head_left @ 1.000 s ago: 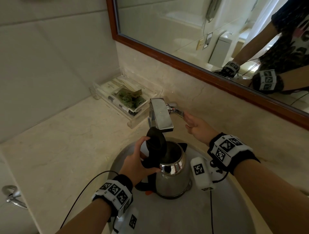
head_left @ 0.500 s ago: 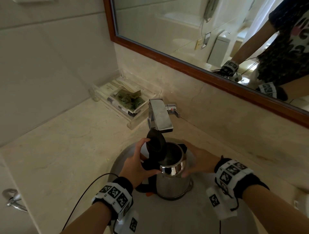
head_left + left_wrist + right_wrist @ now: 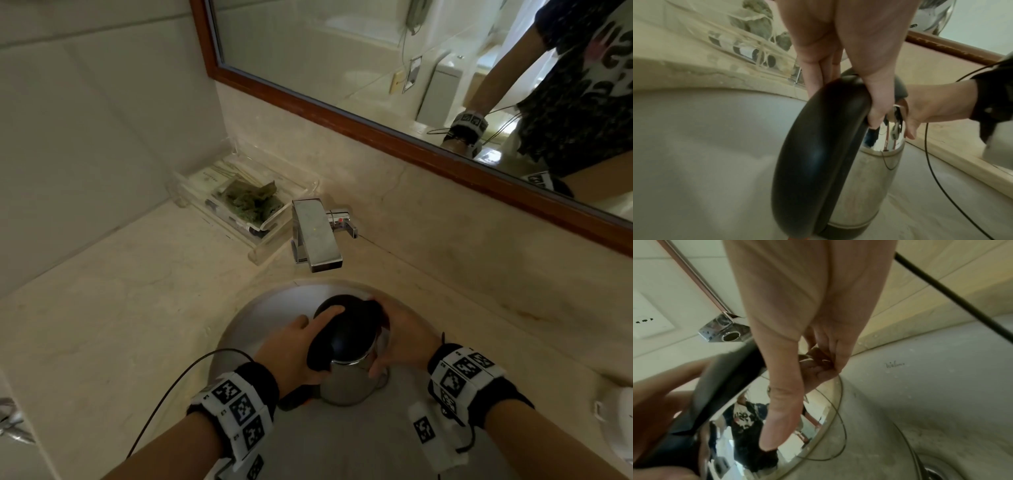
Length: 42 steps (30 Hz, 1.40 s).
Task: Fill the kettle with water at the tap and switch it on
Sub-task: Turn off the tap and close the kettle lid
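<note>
A steel kettle (image 3: pixel 346 383) with a black lid (image 3: pixel 349 325) stands in the round sink (image 3: pixel 270 315), in front of and below the chrome tap (image 3: pixel 317 236). The lid lies down over the opening. My left hand (image 3: pixel 294 349) grips the black handle (image 3: pixel 818 154), thumb on the lid. My right hand (image 3: pixel 404 339) wraps the kettle's upper body from the right; in the right wrist view its thumb (image 3: pixel 781 410) lies along the shiny kettle wall (image 3: pixel 818 402). No water shows at the tap spout (image 3: pixel 725 332).
A clear tray (image 3: pixel 263 250) of toiletries sits on the marble counter left of the tap. The tap lever (image 3: pixel 344 222) points right. A framed mirror (image 3: pixel 342 120) runs along the back wall. A black cable (image 3: pixel 178 387) trails over the sink's left rim. The drain (image 3: pixel 931 472) lies beside the kettle.
My right hand left the tap lever and came down onto the kettle. The lid, upright before, now lies down. The kettle sits farther from the spout.
</note>
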Motion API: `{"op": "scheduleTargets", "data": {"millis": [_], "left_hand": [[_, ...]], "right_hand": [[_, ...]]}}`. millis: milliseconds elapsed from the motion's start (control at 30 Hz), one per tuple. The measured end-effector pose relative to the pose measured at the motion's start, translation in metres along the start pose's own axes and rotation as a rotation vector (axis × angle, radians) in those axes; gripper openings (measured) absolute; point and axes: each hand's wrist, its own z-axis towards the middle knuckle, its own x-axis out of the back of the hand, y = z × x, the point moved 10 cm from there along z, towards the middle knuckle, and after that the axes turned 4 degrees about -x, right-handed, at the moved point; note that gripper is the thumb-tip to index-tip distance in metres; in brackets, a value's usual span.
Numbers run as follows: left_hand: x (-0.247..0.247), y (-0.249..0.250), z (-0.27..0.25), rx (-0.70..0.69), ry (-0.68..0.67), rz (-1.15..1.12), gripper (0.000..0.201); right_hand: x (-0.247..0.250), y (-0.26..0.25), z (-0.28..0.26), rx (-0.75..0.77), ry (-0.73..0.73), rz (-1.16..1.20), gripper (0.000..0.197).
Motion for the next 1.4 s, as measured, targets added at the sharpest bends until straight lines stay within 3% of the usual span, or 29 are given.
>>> {"op": "scheduleTargets", "data": {"millis": [133,533,733,900,1067,1400], "left_hand": [[-0.004,0.0,0.005,0.017,-0.042,0.034,0.091],[0.001,0.002,0.011,-0.036,-0.06,0.081,0.087],[0.011,0.022,0.003,-0.111,-0.09,0.125,0.085],[0.03,0.065,-0.008,-0.245,-0.099,0.155,0.084],[0.055,0.13,-0.032,-0.454,-0.088,0.107,0.088],[0.075,0.282,-0.123,-0.928,-0.13,0.069,0.082]], "right_hand": [[-0.003,0.002,0.005,0.006,-0.014,-0.015,0.125],[0.001,0.008,0.0,0.005,0.06,0.148,0.095],[0.001,0.015,-0.024,-0.056,0.11,0.253,0.094],[0.025,0.002,-0.077,-0.092,0.201,0.157,0.102],[0.059,-0.009,-0.152,-0.19,0.387,0.177,0.089],[0.077,-0.02,-0.365,-0.441,0.806,0.255,0.094]]}}
